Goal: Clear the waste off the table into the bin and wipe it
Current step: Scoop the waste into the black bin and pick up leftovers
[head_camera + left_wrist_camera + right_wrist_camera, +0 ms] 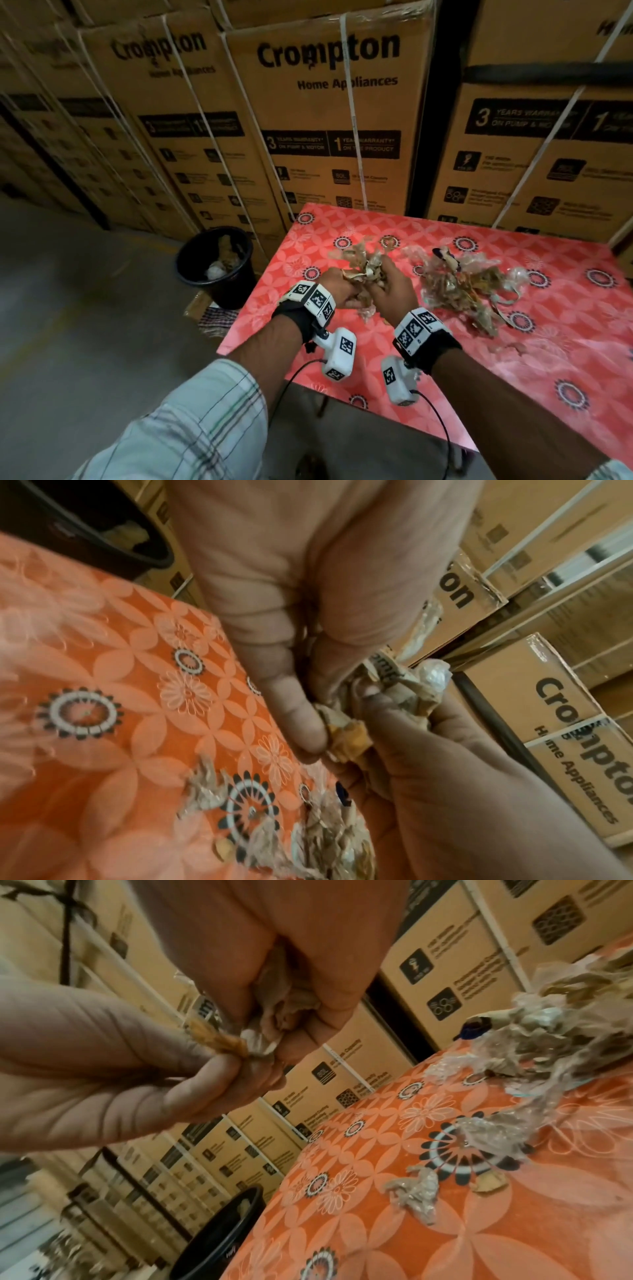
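Observation:
Both hands grip one bunch of waste (364, 270), crumpled brown tape, paper and clear plastic, lifted just above the red flower-patterned table (308, 342) near its left side. My left hand (344, 291) holds it from the left and my right hand (392, 289) from the right. In the left wrist view the bunch (394, 693) is pinched between the two hands. A larger pile of the same waste (469, 286) lies on the table to the right. The black bin (215, 267) stands on the floor left of the table, with some waste inside.
Stacked cardboard boxes (325, 120) wall off the far side of the table and bin. A checked cloth (219, 317) lies on the floor by the bin's foot. Small scraps (418, 1188) lie on the table near the hands. Grey floor stretches to the left.

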Motion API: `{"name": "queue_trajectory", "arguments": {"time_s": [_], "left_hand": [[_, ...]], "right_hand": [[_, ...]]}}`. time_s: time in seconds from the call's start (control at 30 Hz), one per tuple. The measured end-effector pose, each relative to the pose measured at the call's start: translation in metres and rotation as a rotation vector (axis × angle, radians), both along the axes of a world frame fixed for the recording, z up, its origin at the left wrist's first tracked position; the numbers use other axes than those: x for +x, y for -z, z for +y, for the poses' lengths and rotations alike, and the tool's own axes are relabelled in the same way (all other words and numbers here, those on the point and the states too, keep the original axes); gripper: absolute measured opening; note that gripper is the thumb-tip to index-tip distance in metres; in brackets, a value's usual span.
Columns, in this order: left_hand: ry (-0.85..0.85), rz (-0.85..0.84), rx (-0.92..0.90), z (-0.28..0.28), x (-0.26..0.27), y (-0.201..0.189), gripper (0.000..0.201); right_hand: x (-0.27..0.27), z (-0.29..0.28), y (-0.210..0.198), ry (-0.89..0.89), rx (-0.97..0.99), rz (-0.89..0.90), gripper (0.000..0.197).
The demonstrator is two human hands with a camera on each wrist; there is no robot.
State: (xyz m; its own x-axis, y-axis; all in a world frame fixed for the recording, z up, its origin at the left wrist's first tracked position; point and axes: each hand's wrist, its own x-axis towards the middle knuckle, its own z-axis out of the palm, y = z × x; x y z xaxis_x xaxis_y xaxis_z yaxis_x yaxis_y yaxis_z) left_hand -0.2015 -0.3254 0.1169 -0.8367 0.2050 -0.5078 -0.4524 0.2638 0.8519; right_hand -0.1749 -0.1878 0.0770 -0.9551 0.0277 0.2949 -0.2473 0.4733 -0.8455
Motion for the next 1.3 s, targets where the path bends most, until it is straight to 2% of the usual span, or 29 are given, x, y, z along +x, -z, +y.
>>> {"name": "queue_trajectory", "arguments": {"time_s": [0.1, 0.17, 0.37, 0.47, 0.6, 0.73, 0.8, 0.93, 1.0, 1.03, 1.13, 1.23, 1.3], "left_hand": [[0.006, 0.022, -0.038, -0.027, -0.008, 0.002, 0.009], [0.025, 0.033, -0.049, -0.047, -0.018, 0.004, 0.014], [-0.079, 0.085, -0.046, -0.139, -0.062, 0.012, 0.047], [-0.101, 0.105, -0.046, -0.199, -0.087, 0.013, 0.043], [-0.086, 0.078, -0.058, -0.279, -0.130, 0.024, 0.051], [-0.058, 0.031, -0.132, -0.345, -0.168, 0.032, 0.037], [-0.031, 0.003, -0.135, -0.372, -0.185, 0.042, 0.030], [-0.036, -0.049, -0.208, -0.412, -0.215, 0.083, 0.039], [-0.062, -0.111, -0.220, -0.425, -0.229, 0.101, 0.028], [-0.052, -0.126, -0.239, -0.429, -0.234, 0.109, 0.029], [-0.024, -0.131, -0.308, -0.438, -0.247, 0.129, 0.042], [-0.011, -0.173, -0.409, -0.442, -0.263, 0.173, 0.036], [0.012, -0.186, -0.470, -0.444, -0.265, 0.181, 0.047]], "right_hand": [[-0.005, -0.024, 0.003, -0.080, 0.055, -0.019, 0.041], [-0.015, -0.043, 0.003, -0.107, 0.072, -0.014, 0.045], [-0.074, -0.136, 0.010, -0.186, 0.091, -0.045, 0.042], [-0.111, -0.200, 0.021, -0.197, 0.114, -0.052, 0.044], [-0.158, -0.280, 0.032, -0.246, 0.102, -0.095, 0.052], [-0.192, -0.342, 0.041, -0.249, 0.073, -0.200, 0.054], [-0.209, -0.366, 0.048, -0.271, 0.057, -0.263, 0.052], [-0.235, -0.402, 0.066, -0.374, 0.048, -0.423, 0.052], [-0.245, -0.414, 0.076, -0.444, 0.066, -0.505, 0.054], [-0.248, -0.418, 0.080, -0.453, 0.091, -0.526, 0.054], [-0.260, -0.424, 0.095, -0.410, 0.178, -0.542, 0.050], [-0.273, -0.432, 0.110, -0.359, 0.241, -0.589, 0.052], [-0.279, -0.437, 0.118, -0.341, 0.294, -0.651, 0.057]]}}
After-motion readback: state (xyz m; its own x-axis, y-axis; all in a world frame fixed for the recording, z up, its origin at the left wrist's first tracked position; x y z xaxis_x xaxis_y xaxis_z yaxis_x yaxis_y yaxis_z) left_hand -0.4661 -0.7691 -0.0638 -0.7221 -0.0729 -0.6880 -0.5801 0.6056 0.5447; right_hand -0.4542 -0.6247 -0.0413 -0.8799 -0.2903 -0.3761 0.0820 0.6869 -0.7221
